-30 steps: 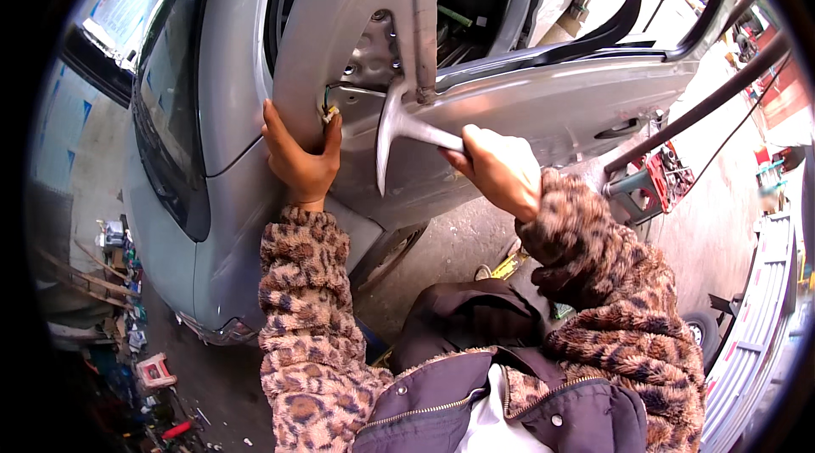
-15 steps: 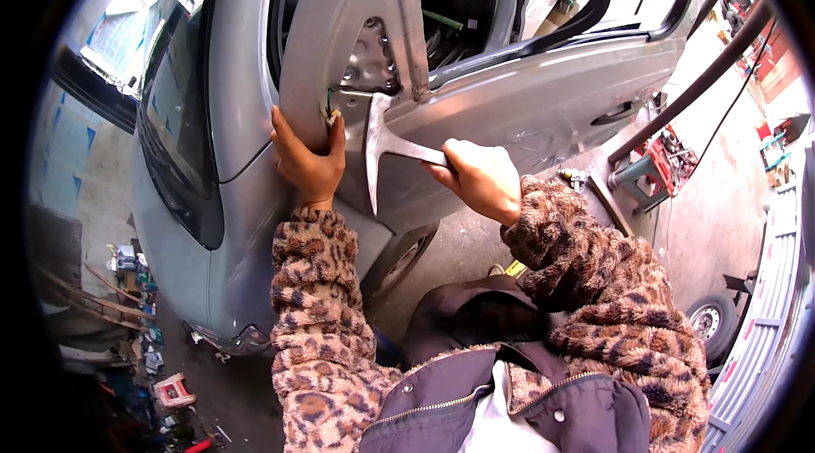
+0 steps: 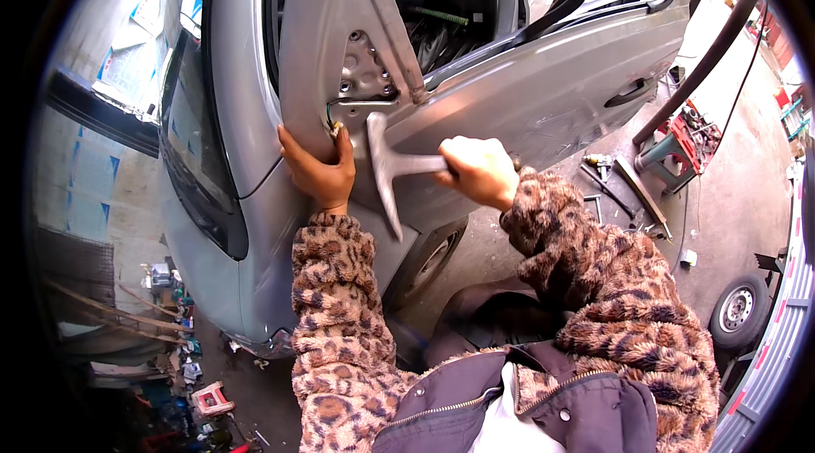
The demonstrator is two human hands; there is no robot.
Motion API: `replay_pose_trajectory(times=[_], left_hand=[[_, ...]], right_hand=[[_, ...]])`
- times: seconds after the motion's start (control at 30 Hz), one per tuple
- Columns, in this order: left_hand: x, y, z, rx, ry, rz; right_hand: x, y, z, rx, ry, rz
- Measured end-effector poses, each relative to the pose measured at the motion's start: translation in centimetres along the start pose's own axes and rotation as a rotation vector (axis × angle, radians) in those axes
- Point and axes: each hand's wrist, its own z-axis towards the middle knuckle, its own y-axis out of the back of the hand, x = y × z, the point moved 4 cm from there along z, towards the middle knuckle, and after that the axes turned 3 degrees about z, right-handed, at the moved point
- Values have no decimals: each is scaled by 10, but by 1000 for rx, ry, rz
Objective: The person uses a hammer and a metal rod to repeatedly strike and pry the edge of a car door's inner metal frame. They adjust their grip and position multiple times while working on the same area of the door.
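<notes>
My right hand is wrapped round the handle of a metal pick hammer. The hammer's long, slightly curved head stands a little off or against the silver car door; which of the two I cannot tell. Against the door's front end, beside the fender, lies my left hand, its thumb and fingers spread. Just above that thumb, a small wire connector pokes out of the panel. Over it is the triangular mirror-mount area, bare metal with holes.
The windshield and hood are on the left. A red-topped tool stand with tools stands at right, near loose tools on the floor. A spare wheel lies at far right. Clutter, including a red-and-white box, fills the lower left floor.
The hammer head has come down and slightly right, away from the mirror-mount's lower edge. My left hand keeps its place by the connector. The whole view has shifted a little.
</notes>
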Motion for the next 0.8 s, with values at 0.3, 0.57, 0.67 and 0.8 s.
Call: replay_pose_trajectory(times=[0.3, 0.57, 0.67, 0.8], left_hand=[[8, -8, 2, 29, 11, -43], [8, -5, 1, 35, 28, -40], [3, -7, 5, 32, -1, -67], [0, -8, 4, 10, -38, -10]], right_hand=[[-4, -20, -29, -6, -89, 118], [-1, 3, -27, -407, -215, 612], [-10, -17, -26, -506, -271, 915], [-13, -53, -11, -514, -580, 1121]])
